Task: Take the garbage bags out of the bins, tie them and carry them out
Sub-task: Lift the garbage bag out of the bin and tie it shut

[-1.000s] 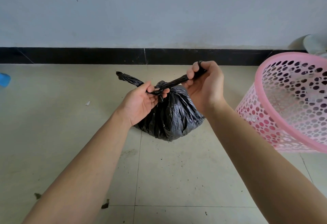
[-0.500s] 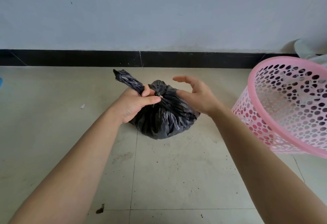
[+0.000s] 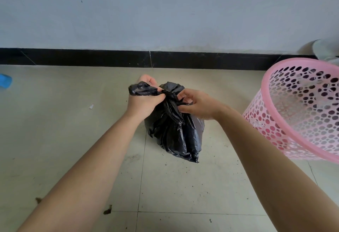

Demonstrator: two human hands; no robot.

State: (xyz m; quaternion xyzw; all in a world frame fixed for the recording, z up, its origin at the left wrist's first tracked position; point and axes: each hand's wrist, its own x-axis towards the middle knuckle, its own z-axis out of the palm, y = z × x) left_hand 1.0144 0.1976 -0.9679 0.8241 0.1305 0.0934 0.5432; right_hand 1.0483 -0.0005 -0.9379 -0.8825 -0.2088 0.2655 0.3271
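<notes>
A black garbage bag (image 3: 176, 134) hangs just above or on the tiled floor in the middle of the view, its neck twisted into a knot. My left hand (image 3: 145, 101) grips one twisted end of the bag's neck, which sticks out to the left of my fist. My right hand (image 3: 198, 103) pinches the other side of the knot with its fingers curled into the plastic. A pink perforated bin (image 3: 300, 114) leans at the right edge, with no bag in it.
A grey wall with a black skirting (image 3: 110, 57) runs across the back. Small dirt crumbs and scraps (image 3: 108, 211) lie on the beige tiles. A blue object (image 3: 5, 81) shows at the left edge, a pale round object (image 3: 326, 50) behind the bin.
My right hand let go of the stretched bag end, opened, then closed again on the knot. The bag has been pulled upward and looks longer.
</notes>
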